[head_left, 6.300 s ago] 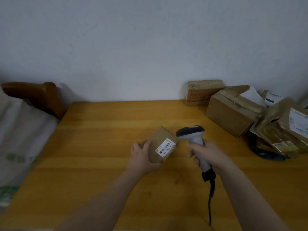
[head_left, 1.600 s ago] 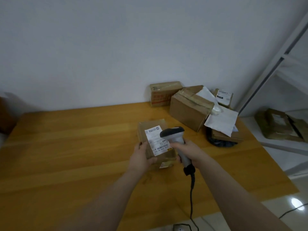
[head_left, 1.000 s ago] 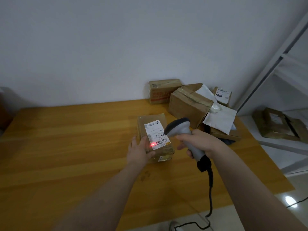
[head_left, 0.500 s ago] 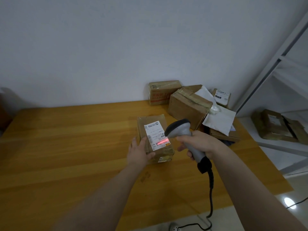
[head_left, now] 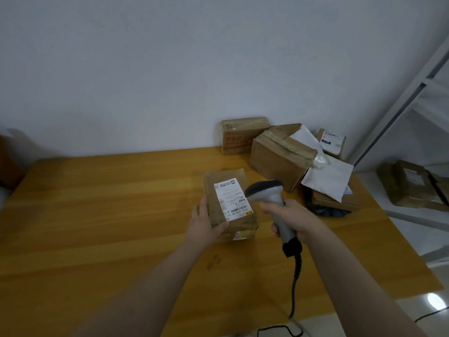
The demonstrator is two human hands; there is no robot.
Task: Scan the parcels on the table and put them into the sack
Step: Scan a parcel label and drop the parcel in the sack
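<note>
Red scan line is now gone from the label of the parcel, which sits on the table, left grip clamped on its near edge, right grip wrapped round the scanner just beside it: scan likely done, sack (out of view) next.

Behind, a plain pale wall. At right, a white shelf frame slanting up, brown cartons on its low shelf. Below, glossy floor with a glare spot.

Brown labelled parcel flat on table; more parcels behind.
</note>
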